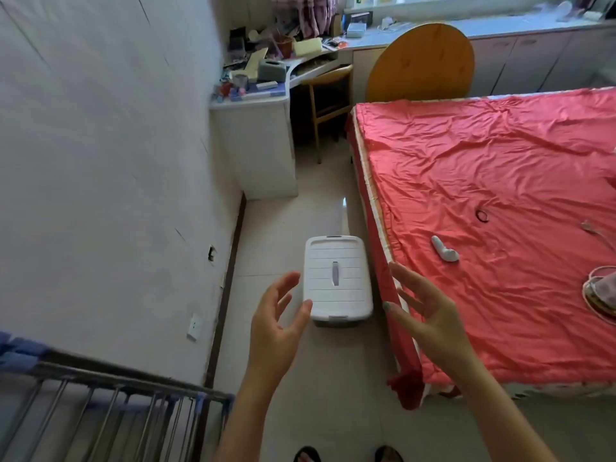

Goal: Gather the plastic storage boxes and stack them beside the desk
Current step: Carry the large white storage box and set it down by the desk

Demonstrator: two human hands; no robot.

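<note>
A white plastic storage box (336, 278) with a ribbed lid and a grey handle slot stands on the tiled floor, in the aisle between the wall and the bed. My left hand (276, 325) hovers open just left of the box's near corner, fingers spread, holding nothing. My right hand (423, 311) is open to the right of the box, over the bed's edge, palm turned inward. Neither hand touches the box. The white desk (256, 141), cluttered on top, stands farther down the aisle against the wall.
A bed with a red cover (493, 208) fills the right side, with small items lying on it. A wooden chair (328, 95) sits at the desk. A metal drying rack (110, 405) stands at the lower left. Bare floor lies between the box and the desk.
</note>
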